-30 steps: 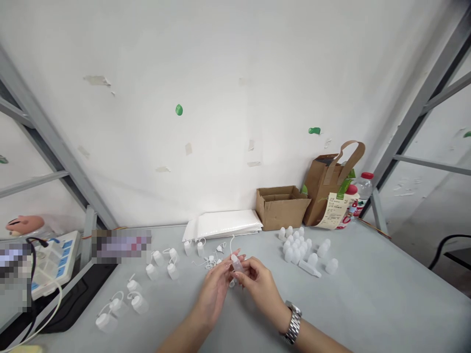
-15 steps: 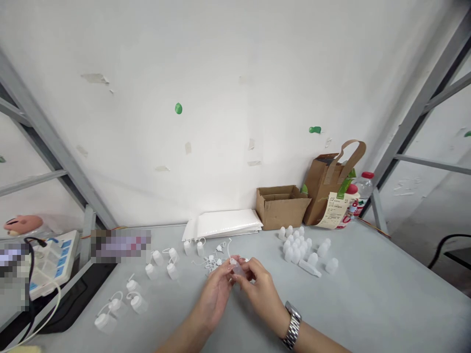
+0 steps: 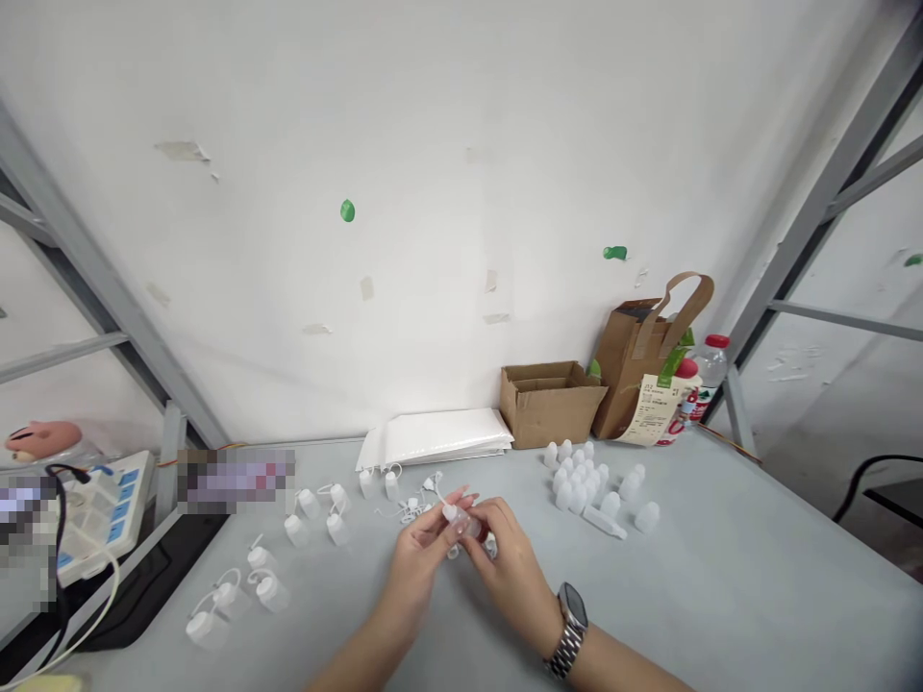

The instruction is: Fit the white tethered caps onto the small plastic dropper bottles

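Between my two hands is a small translucent plastic bottle [image 3: 459, 519], tilted, with a white cap and strap at its upper left end. My left hand [image 3: 424, 553] has its fingers around the cap end. The fingers of my right hand [image 3: 505, 548] close on the bottle's body, and a watch sits on that wrist. Just beyond the hands lies a pile of loose white strapped caps [image 3: 412, 509], partly hidden. Capped bottles [image 3: 336, 529] stand scattered to the left. Several bottles without strapped caps [image 3: 581, 479] are clustered to the right, beside a clear slim tube [image 3: 604, 522].
White padded envelopes [image 3: 447, 437] lie against the wall. Next to them are an open cardboard box [image 3: 554, 418], a brown paper bag [image 3: 627, 370] and a red-capped bottle [image 3: 712, 365]. A power strip [image 3: 122, 500] with cables and a black tablet-like slab [image 3: 144, 586] occupy the left side.
The held bottle has turned, so its capped end now tips toward the upper left. My left fingers have moved over its top. The camera view has shifted slightly.
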A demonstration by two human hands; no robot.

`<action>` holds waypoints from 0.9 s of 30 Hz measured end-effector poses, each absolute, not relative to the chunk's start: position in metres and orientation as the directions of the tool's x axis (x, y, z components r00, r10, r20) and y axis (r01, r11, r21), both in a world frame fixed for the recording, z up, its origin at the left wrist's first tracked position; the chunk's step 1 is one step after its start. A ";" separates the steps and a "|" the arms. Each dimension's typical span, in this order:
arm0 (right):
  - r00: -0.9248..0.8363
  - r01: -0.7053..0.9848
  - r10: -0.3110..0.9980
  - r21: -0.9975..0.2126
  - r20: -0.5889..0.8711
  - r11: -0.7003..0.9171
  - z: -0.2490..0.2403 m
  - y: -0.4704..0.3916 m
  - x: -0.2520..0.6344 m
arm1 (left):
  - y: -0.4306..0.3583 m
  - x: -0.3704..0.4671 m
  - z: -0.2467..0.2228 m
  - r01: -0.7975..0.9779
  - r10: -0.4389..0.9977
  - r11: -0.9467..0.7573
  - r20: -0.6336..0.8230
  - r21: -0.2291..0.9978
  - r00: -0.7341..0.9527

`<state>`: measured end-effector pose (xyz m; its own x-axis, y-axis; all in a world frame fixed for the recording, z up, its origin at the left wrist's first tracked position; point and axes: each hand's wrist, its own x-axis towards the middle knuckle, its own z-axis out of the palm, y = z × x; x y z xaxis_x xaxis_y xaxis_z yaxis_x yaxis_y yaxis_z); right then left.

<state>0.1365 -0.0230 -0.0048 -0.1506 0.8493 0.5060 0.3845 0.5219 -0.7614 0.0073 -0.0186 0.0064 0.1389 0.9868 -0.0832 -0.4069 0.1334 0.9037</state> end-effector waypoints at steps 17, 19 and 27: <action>-0.213 0.625 0.780 -0.532 0.588 0.572 -0.016 -0.026 0.134 | -0.021 0.005 0.012 -0.480 0.966 0.196 -0.084 0.855 0.244; -0.235 0.659 0.747 -0.463 0.622 0.593 -0.017 -0.026 0.134 | -0.021 0.005 0.012 -0.507 0.966 0.206 -0.089 0.837 0.244; -0.175 0.591 0.835 -0.623 0.521 0.513 -0.014 -0.031 0.131 | -0.019 0.006 0.006 -0.574 0.954 0.278 -0.152 0.770 0.259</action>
<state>0.1312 -0.0315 -0.0144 -0.1754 0.8352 0.5211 0.5909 0.5127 -0.6228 0.0062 -0.0186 0.0056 0.2586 0.9540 -0.1517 -0.5740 0.2781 0.7702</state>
